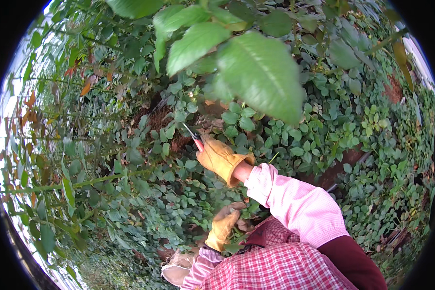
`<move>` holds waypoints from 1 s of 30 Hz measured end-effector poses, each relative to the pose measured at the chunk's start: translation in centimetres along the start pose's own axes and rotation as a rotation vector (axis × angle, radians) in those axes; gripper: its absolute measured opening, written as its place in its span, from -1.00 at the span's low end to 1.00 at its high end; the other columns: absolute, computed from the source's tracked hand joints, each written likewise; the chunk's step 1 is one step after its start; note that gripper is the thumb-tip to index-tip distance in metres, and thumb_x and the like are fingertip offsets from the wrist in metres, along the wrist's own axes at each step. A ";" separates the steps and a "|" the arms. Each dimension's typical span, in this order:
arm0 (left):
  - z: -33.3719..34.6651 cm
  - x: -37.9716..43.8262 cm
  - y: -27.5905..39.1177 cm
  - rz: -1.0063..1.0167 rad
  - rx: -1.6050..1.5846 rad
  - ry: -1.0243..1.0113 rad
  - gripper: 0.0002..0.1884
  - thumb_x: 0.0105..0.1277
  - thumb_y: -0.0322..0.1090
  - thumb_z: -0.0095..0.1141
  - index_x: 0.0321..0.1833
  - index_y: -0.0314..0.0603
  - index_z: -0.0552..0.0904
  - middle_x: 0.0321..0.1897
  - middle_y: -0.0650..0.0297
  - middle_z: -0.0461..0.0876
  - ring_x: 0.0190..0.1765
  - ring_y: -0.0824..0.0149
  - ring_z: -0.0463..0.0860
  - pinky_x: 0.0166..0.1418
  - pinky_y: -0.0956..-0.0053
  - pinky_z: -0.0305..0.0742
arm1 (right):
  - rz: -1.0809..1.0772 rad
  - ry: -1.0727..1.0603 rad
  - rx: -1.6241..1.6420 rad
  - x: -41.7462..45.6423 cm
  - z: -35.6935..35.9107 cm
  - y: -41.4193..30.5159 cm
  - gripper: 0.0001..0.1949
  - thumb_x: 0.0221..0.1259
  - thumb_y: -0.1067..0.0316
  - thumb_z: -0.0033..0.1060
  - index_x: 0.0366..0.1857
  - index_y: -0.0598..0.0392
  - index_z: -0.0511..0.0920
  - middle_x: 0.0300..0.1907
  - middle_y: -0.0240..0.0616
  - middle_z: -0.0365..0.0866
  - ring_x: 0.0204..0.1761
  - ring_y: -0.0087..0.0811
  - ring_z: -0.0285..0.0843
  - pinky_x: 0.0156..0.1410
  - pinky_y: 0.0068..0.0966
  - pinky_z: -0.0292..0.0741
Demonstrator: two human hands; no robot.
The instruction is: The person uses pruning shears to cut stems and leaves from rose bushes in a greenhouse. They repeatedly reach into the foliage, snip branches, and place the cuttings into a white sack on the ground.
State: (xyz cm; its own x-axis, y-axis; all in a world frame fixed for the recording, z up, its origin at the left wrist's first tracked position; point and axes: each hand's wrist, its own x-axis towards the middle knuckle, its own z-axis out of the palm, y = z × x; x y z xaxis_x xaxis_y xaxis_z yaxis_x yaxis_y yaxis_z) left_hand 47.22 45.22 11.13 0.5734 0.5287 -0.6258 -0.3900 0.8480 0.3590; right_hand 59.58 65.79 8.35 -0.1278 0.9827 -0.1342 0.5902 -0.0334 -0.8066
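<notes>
My right hand (pixel 219 159), in a yellow leather work glove, reaches forward among rose bushes. It is closed around the red handle of a pair of pruning shears (pixel 198 142), whose metal blade points up and left at low leaves. Nearer my body, my left hand (pixel 223 224) wears a similar glove with greyish fingertips. Its fingers curl around leafy green stems (pixel 235 239) close to my chest. The lower ends of those stems are hidden by the glove and my checked clothing.
A large, blurred rose leaf (pixel 262 74) hangs close to the camera. A thorny stem (pixel 90 183) stretches in from the left. Dense rose foliage (pixel 304 145) surrounds both hands, with reddish soil (pixel 157 119) showing in gaps. A light-coloured shoe (pixel 177 270) is at the bottom.
</notes>
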 end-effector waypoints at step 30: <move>16.1 11.4 23.9 1.003 1.838 0.654 -0.58 0.30 -0.31 0.30 0.19 -0.28 0.61 0.12 0.05 0.66 0.13 0.11 0.67 0.21 0.35 0.54 | 0.319 -0.549 1.954 1.5 -7.6 4.3 -0.79 0.30 0.34 0.32 -0.05 0.03 0.54 -0.29 -0.31 0.68 -0.35 -0.33 0.71 -0.22 -0.20 0.73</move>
State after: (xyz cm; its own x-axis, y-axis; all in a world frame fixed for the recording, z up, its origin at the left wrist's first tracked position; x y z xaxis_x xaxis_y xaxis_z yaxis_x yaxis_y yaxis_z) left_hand 55.99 72.08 23.73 0.2664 0.9435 0.1970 0.8323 -0.3282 0.4467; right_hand 68.00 68.52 9.05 -0.6094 0.7706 -0.1866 -0.7704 -0.6311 -0.0904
